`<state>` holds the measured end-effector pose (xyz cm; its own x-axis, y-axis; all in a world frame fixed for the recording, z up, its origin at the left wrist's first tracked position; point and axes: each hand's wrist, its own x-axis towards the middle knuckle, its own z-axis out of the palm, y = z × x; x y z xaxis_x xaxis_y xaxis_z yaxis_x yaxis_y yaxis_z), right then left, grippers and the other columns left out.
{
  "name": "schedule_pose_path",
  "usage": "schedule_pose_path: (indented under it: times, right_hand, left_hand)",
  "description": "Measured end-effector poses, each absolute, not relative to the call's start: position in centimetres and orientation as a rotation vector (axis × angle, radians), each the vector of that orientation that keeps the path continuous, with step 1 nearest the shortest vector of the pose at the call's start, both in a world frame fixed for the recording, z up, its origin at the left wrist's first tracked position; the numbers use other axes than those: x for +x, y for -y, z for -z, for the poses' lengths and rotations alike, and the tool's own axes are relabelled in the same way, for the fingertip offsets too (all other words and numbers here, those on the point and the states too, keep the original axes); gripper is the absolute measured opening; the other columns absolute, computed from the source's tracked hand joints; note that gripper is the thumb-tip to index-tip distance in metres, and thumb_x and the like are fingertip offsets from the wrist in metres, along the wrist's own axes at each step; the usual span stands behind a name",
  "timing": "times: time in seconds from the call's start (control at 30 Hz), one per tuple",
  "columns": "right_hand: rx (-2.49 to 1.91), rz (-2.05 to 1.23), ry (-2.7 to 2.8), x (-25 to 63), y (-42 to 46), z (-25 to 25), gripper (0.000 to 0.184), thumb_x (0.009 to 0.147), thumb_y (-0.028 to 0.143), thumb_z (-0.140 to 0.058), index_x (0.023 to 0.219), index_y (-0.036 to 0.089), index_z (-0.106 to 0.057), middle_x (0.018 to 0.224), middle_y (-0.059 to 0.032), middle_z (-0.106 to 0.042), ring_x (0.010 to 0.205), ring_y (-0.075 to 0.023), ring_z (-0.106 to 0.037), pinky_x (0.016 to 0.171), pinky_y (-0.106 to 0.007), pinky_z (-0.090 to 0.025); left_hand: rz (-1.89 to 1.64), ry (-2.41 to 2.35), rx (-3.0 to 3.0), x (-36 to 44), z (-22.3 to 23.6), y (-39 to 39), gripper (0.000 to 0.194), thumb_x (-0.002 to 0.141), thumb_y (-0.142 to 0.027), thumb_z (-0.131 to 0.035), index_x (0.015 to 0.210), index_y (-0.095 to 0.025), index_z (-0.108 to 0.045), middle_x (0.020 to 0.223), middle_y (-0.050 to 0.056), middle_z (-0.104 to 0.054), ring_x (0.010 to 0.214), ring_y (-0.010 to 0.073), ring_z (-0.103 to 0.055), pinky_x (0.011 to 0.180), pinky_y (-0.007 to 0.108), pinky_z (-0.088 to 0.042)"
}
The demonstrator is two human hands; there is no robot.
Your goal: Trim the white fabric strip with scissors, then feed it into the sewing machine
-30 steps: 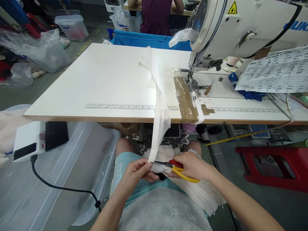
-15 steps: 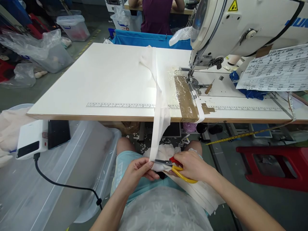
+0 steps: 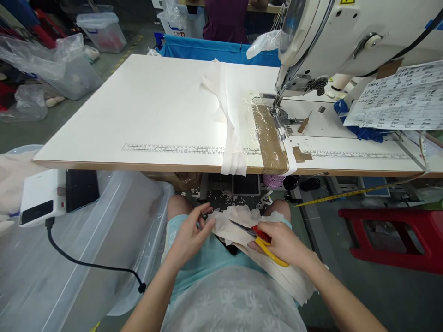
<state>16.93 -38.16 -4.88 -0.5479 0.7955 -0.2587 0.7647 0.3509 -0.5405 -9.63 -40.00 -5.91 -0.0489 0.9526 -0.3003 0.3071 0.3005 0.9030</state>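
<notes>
My right hand (image 3: 282,242) is closed round the red and yellow handles of scissors (image 3: 254,232), whose blades point left over the white fabric pile (image 3: 238,221) on my lap. My left hand (image 3: 188,235) hovers just left of that pile, fingers spread and touching its edge, holding nothing. A white fabric strip (image 3: 230,124) lies across the sewing table (image 3: 138,110), and its cut end hangs just over the front edge. The sewing machine (image 3: 346,37) stands at the right, its needle above brown tape (image 3: 270,138).
A clear plastic bin (image 3: 90,249) stands at my left with a white device and phone (image 3: 55,196) on its rim and a black cable (image 3: 90,265). A red stool (image 3: 391,235) is at the right. A person in purple (image 3: 221,18) sits beyond the table. A paper sheet (image 3: 401,99) hangs off the machine.
The strip has been cut: its upper part sprang back to the table edge. My left hand let go and opened, and the scissors' blades opened and dropped toward my lap.
</notes>
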Motion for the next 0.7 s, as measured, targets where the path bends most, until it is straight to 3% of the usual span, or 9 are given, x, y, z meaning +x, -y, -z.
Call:
schedule_pose_path:
  times: [0.13, 0.2, 0.3, 0.4, 0.5, 0.6, 0.7]
  right_hand:
    - [-1.493, -1.096, 2.357, 17.5, 39.6, 4.7, 0.045, 0.087, 0.053, -0.055, 0.064, 0.023, -0.032, 0.057, 0.0041, -0.043, 0.051, -0.0115, -0.038, 0.05, -0.025, -0.023]
    - [-1.491, -1.103, 2.302, 17.5, 40.1, 4.4, 0.042, 0.087, 0.05, -0.055, 0.065, 0.023, -0.033, 0.058, 0.0042, -0.043, 0.052, -0.0116, -0.038, 0.05, -0.025, -0.024]
    - [-1.508, -1.096, 2.239, 17.7, 40.4, 4.1, 0.041, 0.087, 0.05, -0.054, 0.066, 0.023, -0.032, 0.06, 0.0038, -0.044, 0.054, -0.0121, -0.038, 0.051, -0.025, -0.025]
    - [-1.551, -1.107, 2.174, 18.5, 40.6, 4.0, 0.044, 0.088, 0.053, -0.054, 0.066, 0.023, -0.031, 0.061, 0.0035, -0.043, 0.055, -0.0126, -0.037, 0.051, -0.024, -0.026]
    - [-1.595, -1.145, 2.108, 19.5, 40.9, 4.5, 0.047, 0.087, 0.057, -0.055, 0.066, 0.023, -0.029, 0.061, 0.0039, -0.041, 0.056, -0.0126, -0.036, 0.052, -0.024, -0.028]
    - [-1.608, -1.188, 2.088, 20.0, 41.3, 5.2, 0.048, 0.087, 0.057, -0.056, 0.066, 0.023, -0.028, 0.061, 0.0044, -0.039, 0.056, -0.0124, -0.035, 0.052, -0.024, -0.027]
    - [-1.595, -1.251, 2.069, 19.8, 41.5, 5.6, 0.049, 0.086, 0.057, -0.057, 0.067, 0.023, -0.027, 0.061, 0.005, -0.038, 0.056, -0.0119, -0.034, 0.052, -0.024, -0.026]
  left_hand:
    - [-1.125, -1.744, 1.476, -9.2, 7.2, 36.3, 0.053, 0.081, -0.05, -0.062, 0.123, -0.018, -0.057, 0.126, 0.015, -0.056, 0.114, 0.0295, -0.055, 0.086, 0.037, -0.05]
    - [-1.158, -1.674, 1.426, -8.1, 7.8, 34.9, 0.044, 0.079, -0.051, -0.062, 0.108, -0.018, -0.063, 0.123, 0.014, -0.059, 0.119, 0.0304, -0.051, 0.092, 0.038, -0.048]
    - [-1.08, -1.594, 1.281, -6.8, 8.7, 34.6, 0.038, 0.085, -0.055, -0.052, 0.084, -0.018, -0.063, 0.09, 0.008, -0.066, 0.092, 0.0244, -0.062, 0.078, 0.031, -0.051]
    - [-1.008, -1.642, 1.179, -7.6, 10.4, 35.9, 0.042, 0.087, -0.057, -0.042, 0.083, -0.018, -0.058, 0.072, 0.004, -0.062, 0.066, 0.02, -0.061, 0.06, 0.028, -0.048]
    - [-0.905, -1.757, 1.084, -9.8, 12.2, 38.1, 0.034, 0.081, -0.052, -0.049, 0.084, -0.019, -0.054, 0.055, 0.0, -0.054, 0.045, 0.0179, -0.052, 0.045, 0.027, -0.039]
    - [-0.816, -1.821, 1.047, -10.9, 12.0, 41.2, 0.032, 0.077, -0.045, -0.058, 0.095, -0.019, -0.055, 0.048, -0.005, -0.046, 0.04, 0.0181, -0.048, 0.043, 0.026, -0.036]
    - [-0.741, -1.527, 0.969, -9.5, 9.2, 44.0, 0.039, 0.086, -0.052, -0.052, 0.107, -0.02, -0.058, 0.057, -0.002, -0.054, 0.049, 0.0192, -0.057, 0.05, 0.028, -0.047]
